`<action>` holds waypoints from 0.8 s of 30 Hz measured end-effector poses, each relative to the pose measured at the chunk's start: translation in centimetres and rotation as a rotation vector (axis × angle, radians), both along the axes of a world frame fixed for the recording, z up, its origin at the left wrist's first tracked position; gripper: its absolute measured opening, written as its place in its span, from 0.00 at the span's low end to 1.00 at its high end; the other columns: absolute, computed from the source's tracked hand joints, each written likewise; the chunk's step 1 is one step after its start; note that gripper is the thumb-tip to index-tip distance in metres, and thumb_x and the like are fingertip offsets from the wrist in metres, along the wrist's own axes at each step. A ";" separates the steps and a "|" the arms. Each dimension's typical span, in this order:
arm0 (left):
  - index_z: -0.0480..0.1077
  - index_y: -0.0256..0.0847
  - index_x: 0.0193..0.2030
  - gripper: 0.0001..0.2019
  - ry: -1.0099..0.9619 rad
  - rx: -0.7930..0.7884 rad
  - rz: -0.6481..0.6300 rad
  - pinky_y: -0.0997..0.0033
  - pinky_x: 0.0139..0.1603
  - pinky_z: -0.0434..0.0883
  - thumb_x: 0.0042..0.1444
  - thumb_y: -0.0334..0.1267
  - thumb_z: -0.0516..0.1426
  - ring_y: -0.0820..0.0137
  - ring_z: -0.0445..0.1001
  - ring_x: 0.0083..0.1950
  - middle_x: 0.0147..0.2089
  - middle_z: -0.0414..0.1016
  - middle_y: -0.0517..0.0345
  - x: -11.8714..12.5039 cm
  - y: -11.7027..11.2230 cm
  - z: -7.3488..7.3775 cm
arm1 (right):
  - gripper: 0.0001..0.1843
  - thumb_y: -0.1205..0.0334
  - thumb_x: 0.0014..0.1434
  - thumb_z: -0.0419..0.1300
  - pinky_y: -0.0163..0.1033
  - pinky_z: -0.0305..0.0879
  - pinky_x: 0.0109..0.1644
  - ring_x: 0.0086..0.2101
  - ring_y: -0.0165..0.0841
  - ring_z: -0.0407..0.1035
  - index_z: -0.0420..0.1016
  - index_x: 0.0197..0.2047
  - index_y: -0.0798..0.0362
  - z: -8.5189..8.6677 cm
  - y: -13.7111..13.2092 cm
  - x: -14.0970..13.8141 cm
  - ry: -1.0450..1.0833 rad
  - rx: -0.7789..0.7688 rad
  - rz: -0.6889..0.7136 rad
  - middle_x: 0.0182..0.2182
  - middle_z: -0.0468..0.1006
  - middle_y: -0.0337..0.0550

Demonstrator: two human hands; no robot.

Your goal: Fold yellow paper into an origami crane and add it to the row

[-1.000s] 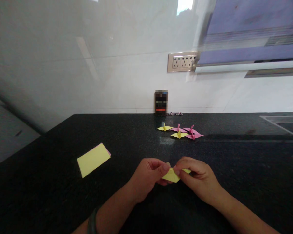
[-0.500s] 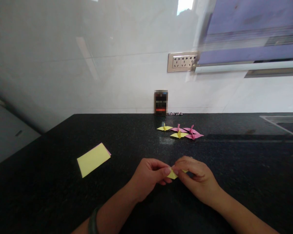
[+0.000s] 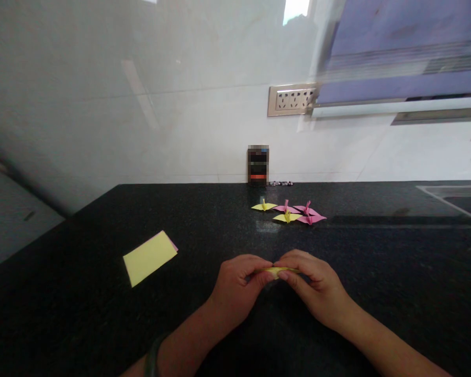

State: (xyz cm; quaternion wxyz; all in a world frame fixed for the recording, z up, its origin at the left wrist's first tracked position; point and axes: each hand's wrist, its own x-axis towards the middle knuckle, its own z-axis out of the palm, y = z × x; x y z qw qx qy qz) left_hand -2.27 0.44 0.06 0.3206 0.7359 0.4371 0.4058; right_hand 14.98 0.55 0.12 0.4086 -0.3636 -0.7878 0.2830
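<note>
A small piece of folded yellow paper is pinched between my two hands, low in the middle of the view. My left hand grips its left part, thumb in front and fingers behind. On the right part, my right hand holds it the same way. Both thumbs come close together at the paper's middle, and the fingers cover much of it. Beyond the hands stand finished paper cranes: a yellow crane, another yellow crane and several pink cranes.
A stack of yellow and pink paper sheets lies to the left on the black countertop. A phone-like device, its screen blurred, leans on the wall with a beaded strap beside it. Wall sockets are above; a sink edge is at right.
The yellow paper has tilted so that it shows as a thinner strip. My left thumb and fingers have shifted on it, and both hands now hold it more evenly from the two sides.
</note>
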 end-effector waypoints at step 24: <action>0.71 0.39 0.28 0.08 0.111 -0.001 0.024 0.75 0.31 0.63 0.51 0.36 0.52 0.73 0.69 0.29 0.26 0.72 0.58 0.1 -0.3 0.6 | 0.07 0.65 0.55 0.51 0.36 0.62 0.33 0.29 0.31 0.65 0.70 0.30 0.53 -0.1 -0.3 -0.2 -0.032 -0.049 -0.031 0.26 0.71 0.42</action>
